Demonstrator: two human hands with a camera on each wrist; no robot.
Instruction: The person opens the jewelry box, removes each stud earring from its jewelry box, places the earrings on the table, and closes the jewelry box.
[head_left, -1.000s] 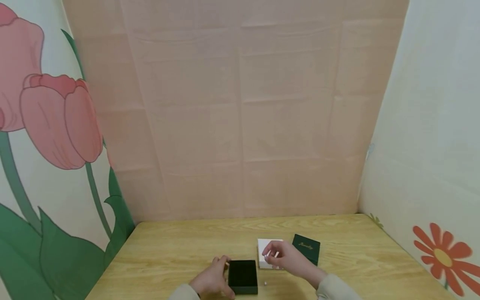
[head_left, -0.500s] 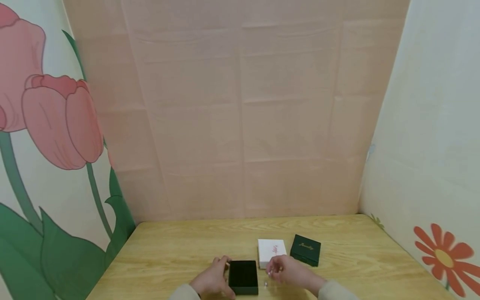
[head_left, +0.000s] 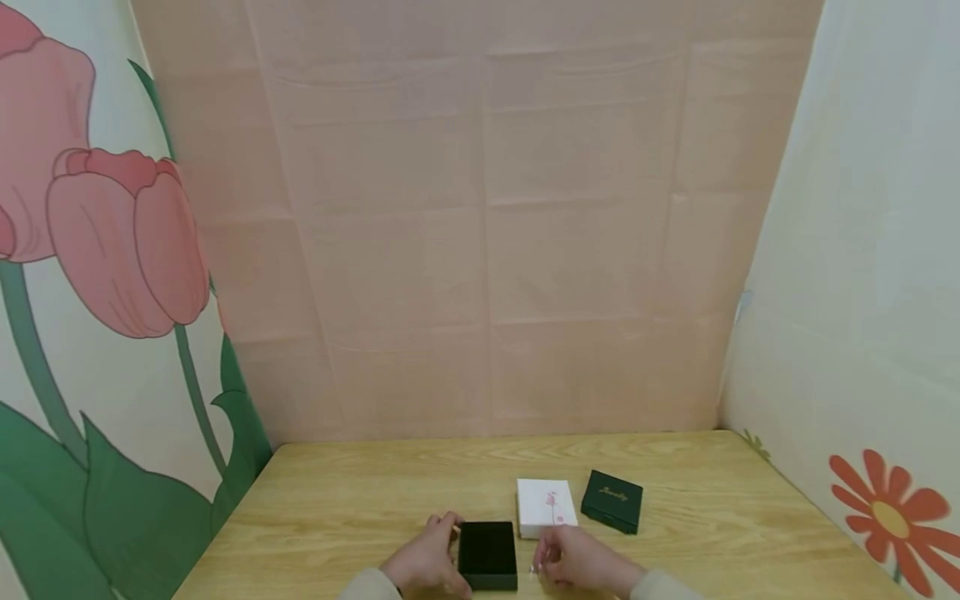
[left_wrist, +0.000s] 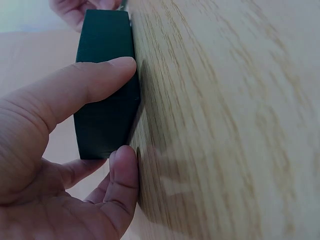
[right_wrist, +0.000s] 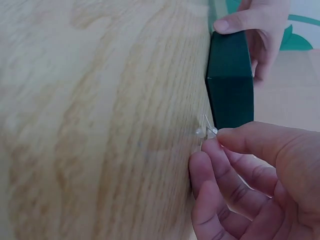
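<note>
My left hand (head_left: 426, 556) grips a dark green open jewelry box (head_left: 487, 583) with a black inside, near the table's front. In the left wrist view, the thumb lies along one side of the box (left_wrist: 107, 45) and fingers curl round its corner. Just right of the box, my right hand (head_left: 573, 560) is low over the table. Its thumb and forefinger pinch a small pearl earring (right_wrist: 212, 131) in the right wrist view. Another small pearl (right_wrist: 201, 132) with a thin pin shows right beside the fingertips; whether the two touch, I cannot tell.
Behind my right hand sits a white box (head_left: 546, 504) with a pink flower print. To its right lies a dark green lid (head_left: 612, 500) with gold lettering. The wooden table (head_left: 360, 492) meets a plain cloth backdrop (head_left: 480, 250) and flowered side panels.
My right hand has moved down toward the table from over the white box, uncovering that box, and reached the small pearl lying beside the jewelry box. The left hand stays on the box.
</note>
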